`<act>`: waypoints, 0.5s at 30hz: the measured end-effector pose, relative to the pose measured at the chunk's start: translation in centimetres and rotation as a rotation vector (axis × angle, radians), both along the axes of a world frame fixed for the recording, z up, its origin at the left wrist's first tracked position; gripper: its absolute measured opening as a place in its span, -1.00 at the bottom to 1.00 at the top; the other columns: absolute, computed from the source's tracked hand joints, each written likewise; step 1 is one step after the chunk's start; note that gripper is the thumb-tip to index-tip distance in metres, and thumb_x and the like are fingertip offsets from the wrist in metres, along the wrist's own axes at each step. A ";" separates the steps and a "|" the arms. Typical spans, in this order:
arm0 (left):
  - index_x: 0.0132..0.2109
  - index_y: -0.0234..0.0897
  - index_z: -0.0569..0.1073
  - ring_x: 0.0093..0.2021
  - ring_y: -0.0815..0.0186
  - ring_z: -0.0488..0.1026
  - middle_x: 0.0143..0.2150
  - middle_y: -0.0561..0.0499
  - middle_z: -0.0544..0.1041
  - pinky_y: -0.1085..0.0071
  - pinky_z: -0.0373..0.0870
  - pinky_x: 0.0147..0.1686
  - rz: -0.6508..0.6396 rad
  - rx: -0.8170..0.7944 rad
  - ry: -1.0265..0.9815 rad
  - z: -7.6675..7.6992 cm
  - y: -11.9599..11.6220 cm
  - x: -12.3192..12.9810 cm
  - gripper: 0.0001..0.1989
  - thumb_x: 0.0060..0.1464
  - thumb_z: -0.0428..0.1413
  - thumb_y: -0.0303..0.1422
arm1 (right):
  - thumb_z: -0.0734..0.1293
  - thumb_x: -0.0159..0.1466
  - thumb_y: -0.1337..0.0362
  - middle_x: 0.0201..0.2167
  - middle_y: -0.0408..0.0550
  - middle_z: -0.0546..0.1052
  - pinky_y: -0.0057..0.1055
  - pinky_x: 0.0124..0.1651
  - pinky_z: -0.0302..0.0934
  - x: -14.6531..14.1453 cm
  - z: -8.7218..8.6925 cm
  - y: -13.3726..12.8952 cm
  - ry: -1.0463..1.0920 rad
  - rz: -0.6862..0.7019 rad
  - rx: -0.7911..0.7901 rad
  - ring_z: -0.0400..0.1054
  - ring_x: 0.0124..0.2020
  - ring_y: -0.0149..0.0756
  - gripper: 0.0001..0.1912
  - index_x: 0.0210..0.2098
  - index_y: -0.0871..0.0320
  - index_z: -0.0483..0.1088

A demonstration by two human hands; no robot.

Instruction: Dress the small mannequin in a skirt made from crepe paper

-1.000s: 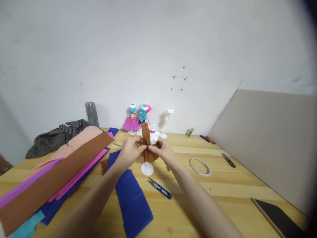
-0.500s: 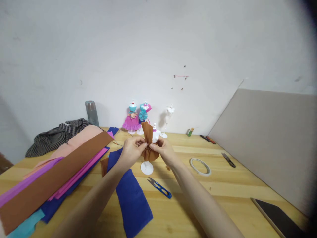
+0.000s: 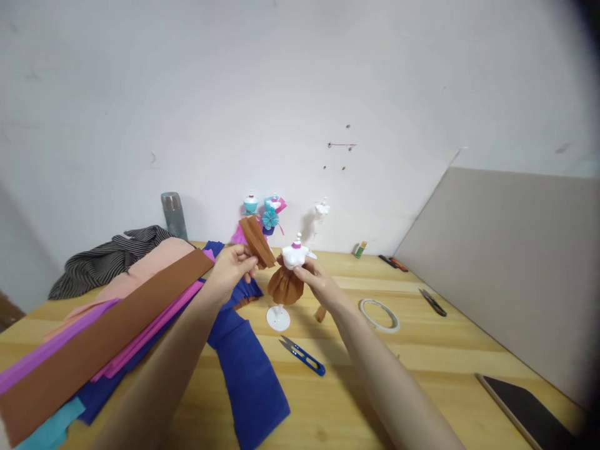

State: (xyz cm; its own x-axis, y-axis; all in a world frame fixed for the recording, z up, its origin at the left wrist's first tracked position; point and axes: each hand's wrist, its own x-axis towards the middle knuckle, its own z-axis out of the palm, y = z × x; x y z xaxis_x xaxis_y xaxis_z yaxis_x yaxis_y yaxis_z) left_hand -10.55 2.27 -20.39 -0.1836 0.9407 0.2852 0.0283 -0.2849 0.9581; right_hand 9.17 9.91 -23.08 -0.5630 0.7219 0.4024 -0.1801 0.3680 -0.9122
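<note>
A small white dress form (image 3: 295,255) with a magenta neck band stands on a round white base (image 3: 278,318). A gathered brown paper skirt (image 3: 285,286) hangs round its lower body. My right hand (image 3: 316,279) grips the form at its right side, thumb on the front. Left of the form, my left hand (image 3: 234,265) pinches a folded brown paper strip (image 3: 257,242), which is held up apart from the form. Below the base lie blue thread snips (image 3: 302,355). A long dark blue paper strip (image 3: 253,378) lies on the table to their left.
Brown, pink and blue paper sheets (image 3: 107,337) cover the left side, with striped cloth (image 3: 112,256) and a flask (image 3: 174,215) behind. Dressed forms (image 3: 270,219) and a bare one (image 3: 322,209) stand at the back. At right are a tape ring (image 3: 397,322), scissors (image 3: 432,302) and a phone (image 3: 527,409).
My left hand has moved left and slightly up with the brown strip, away from the form. My right hand has shifted onto the form's white torso, which now shows in full.
</note>
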 end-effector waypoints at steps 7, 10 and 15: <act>-0.33 -0.36 0.44 -0.64 0.48 0.32 -0.58 0.09 0.44 0.56 0.22 -0.64 -0.231 -0.022 -0.050 -0.3 -0.2 0.5 -0.70 -0.15 0.29 -0.25 | 0.41 0.06 -0.07 -0.17 0.01 0.58 -0.24 -0.07 0.27 0.2 0.3 0.1 0.214 0.039 -0.177 0.44 -0.12 -0.09 -0.51 -0.12 0.11 0.49; -0.30 -0.35 0.47 -0.61 0.47 0.34 -0.54 0.06 0.48 0.55 0.25 -0.62 -0.312 -0.027 -0.048 -0.2 -0.6 0.5 -0.72 -0.15 0.30 -0.28 | 0.41 0.05 -0.08 -0.17 0.03 0.57 -0.28 -0.14 0.29 0.2 0.5 0.3 0.313 -0.017 -0.240 0.45 -0.15 -0.15 -0.47 -0.09 0.10 0.47; -0.48 -0.31 0.46 -0.66 0.46 0.28 -0.62 0.08 0.43 0.51 0.25 -0.65 -0.361 -0.058 -0.057 -0.3 -1.4 1.1 -0.75 -0.23 0.34 -0.28 | 0.38 0.11 0.03 -0.23 0.03 0.56 -0.33 -0.28 0.27 0.7 1.7 -0.4 0.404 -0.421 -0.158 0.42 -0.32 -0.26 -0.65 -0.22 0.14 0.45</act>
